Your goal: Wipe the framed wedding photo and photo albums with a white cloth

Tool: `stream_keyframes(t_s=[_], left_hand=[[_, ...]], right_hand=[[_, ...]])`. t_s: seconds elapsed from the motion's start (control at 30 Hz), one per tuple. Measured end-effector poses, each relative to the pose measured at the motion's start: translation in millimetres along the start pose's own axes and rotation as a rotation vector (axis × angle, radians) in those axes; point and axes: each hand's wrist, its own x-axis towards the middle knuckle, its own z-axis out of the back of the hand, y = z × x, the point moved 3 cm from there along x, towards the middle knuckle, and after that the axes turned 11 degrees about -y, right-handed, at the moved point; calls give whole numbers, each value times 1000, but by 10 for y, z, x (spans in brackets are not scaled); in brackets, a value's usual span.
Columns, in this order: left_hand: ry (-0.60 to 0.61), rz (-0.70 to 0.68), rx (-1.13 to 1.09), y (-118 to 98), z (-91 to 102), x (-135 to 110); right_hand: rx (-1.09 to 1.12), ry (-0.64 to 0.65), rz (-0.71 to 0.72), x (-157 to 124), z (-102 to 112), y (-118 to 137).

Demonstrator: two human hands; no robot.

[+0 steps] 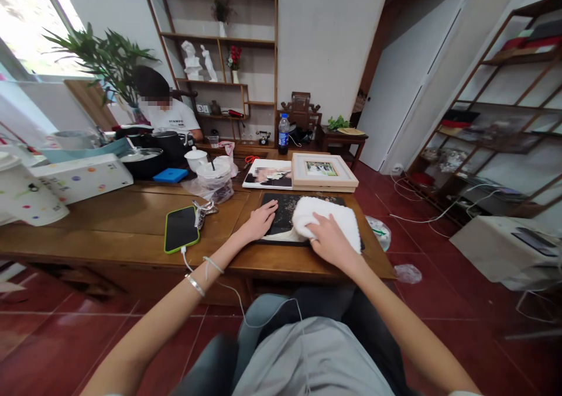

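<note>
A flat black rectangular panel [281, 212] lies near the front right corner of the wooden table, with light specks on it and a pale patch along its near edge. My left hand [262, 219] rests on the panel's left edge, fingers stretched out and holding nothing. On the panel's right part sits a fluffy white towel [345, 217], folded thick. My right hand [330, 241] presses on the towel, fingers curled into it. Most of the panel's right side is hidden under the towel.
Just behind the panel lie a photo print [267, 175] and a pale framed picture [325, 171]. To the left are a charging phone [181, 229], a lidded cup [213, 172] and a blue box [170, 175]. A person [169, 115] sits across the table.
</note>
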Motion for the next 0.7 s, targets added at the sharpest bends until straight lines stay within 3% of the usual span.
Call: stream_keyframes(t_s=[0.13,0.23,0.7], left_hand=[[15,-30,-42,-27,33,1],[19,-46,-47,-26,37,0],[33,-23,37,0,4,12]], right_hand=[[88,30,159,73,-113,453],[99,27,183,53,-129,503],[-4,-29,-52,-614,299,-531]])
